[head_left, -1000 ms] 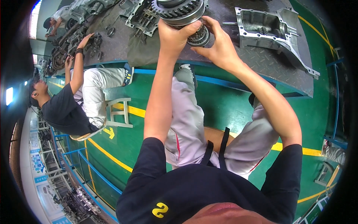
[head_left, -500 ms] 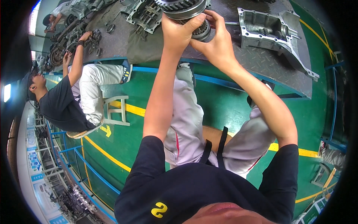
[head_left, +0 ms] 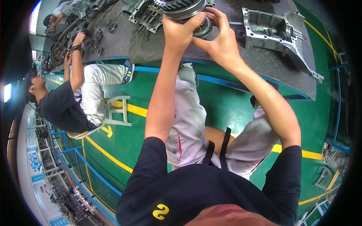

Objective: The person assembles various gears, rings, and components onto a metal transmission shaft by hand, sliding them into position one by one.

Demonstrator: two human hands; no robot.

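Note:
A stack of metal gears [head_left: 184, 13] is held between my two hands above the table's near edge. My left hand [head_left: 178, 32] wraps the stack from the left, its thumb lying across the front below the large upper gear. From the right, my right hand [head_left: 218, 37] curls its fingers and thumb around the smaller lower gear [head_left: 204, 29]. The top of the stack runs out of the picture. Just right of my right hand lies an open cast-metal housing [head_left: 269, 28]. Left of my left hand is another housing with shafts [head_left: 150, 17].
The steel table [head_left: 181, 55] has a blue frame. A dark cloth [head_left: 142, 49] lies near its front edge. At the left, a co-worker [head_left: 64, 101] sits on a stool [head_left: 117, 111], handling parts among several gears. Another person [head_left: 56, 17] works farther off.
The gear stack and my hands have shifted very slightly left, with the grip kept. The co-worker's raised hand has moved left along the parts on the table.

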